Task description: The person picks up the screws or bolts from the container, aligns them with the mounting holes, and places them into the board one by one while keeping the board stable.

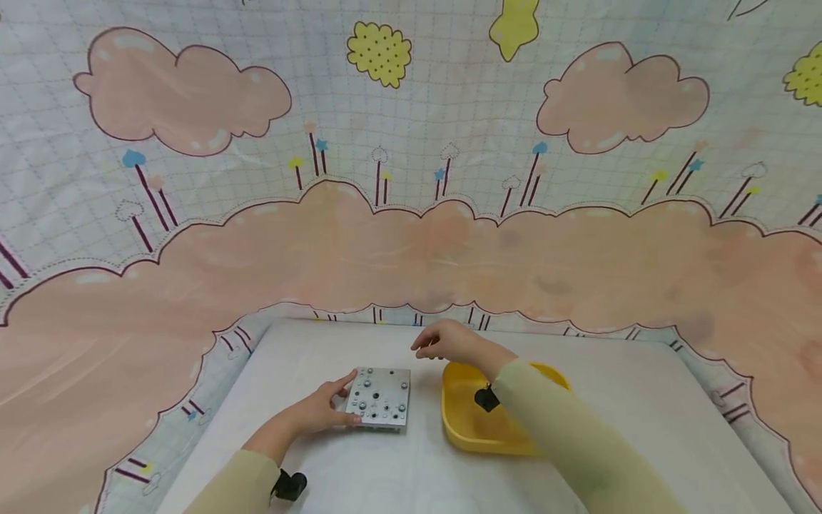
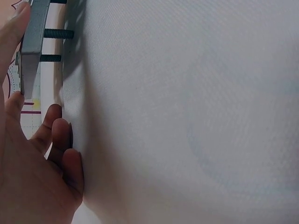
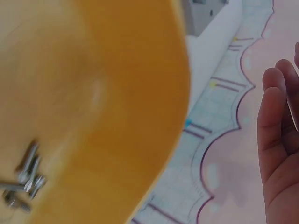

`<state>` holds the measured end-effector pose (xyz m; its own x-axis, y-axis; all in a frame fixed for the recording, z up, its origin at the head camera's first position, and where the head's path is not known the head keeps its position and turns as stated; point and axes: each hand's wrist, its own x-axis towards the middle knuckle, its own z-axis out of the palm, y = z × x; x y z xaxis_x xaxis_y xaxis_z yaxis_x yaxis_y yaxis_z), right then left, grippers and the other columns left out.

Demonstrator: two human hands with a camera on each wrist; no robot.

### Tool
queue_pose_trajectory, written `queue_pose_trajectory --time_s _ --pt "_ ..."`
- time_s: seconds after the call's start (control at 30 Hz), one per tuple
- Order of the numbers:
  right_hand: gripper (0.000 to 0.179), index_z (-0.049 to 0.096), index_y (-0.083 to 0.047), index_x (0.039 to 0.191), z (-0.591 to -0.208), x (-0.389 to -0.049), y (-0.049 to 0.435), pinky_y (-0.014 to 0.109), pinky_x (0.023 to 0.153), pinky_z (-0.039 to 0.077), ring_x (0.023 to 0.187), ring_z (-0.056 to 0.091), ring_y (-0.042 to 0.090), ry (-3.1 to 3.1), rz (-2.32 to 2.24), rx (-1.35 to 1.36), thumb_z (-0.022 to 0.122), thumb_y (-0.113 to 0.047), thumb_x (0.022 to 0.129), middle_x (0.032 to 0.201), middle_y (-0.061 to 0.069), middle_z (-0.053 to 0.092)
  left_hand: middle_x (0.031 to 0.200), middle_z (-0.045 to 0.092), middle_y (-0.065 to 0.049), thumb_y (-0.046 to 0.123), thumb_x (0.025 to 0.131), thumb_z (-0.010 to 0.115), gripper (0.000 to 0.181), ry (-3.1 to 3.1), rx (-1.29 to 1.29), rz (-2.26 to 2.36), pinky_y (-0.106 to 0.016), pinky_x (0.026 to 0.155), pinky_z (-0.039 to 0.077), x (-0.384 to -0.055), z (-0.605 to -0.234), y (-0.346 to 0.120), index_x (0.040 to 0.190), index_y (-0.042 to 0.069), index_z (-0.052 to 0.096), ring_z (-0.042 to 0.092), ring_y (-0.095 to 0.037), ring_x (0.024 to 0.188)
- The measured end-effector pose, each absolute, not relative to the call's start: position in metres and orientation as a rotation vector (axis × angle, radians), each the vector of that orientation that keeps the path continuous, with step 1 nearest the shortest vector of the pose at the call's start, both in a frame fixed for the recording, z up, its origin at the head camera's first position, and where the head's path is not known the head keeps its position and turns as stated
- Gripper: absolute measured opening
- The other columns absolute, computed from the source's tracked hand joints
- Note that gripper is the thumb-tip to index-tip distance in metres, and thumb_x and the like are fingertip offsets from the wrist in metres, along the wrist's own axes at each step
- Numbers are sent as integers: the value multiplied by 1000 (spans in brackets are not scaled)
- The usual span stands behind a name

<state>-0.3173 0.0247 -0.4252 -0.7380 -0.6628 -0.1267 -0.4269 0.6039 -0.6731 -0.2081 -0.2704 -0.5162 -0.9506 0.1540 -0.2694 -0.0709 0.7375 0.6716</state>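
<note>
A silvery metal plate with screws and holes across its top lies on the white table. My left hand holds it at the left side, thumb at the near edge and index finger at the far corner. Threaded screw ends stick out beneath the plate in the left wrist view; the other fingers curl beside the cloth. My right hand hovers past the far left rim of a yellow bin, fingers loosely bent. No object shows in that hand. Several metal screws lie inside the bin.
White cloth covers the table. Behind and around it hangs a patterned curtain with pink clouds. A black wrist camera on the right sleeve overlaps the bin in the head view; another camera sits at the left wrist.
</note>
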Motion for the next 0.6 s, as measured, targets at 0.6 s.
queue_pose_trajectory --time_s 0.6 --pt "17 77 -8 106 -443 -307 137 31 75 52 83 62 13 2535 -920 -772 72 -16 92 93 -5 70 131 46 -10 45 75 85 105 2653 84 1008 -47 88 40 -211 -521 -270 159 24 25 44 -25 103"
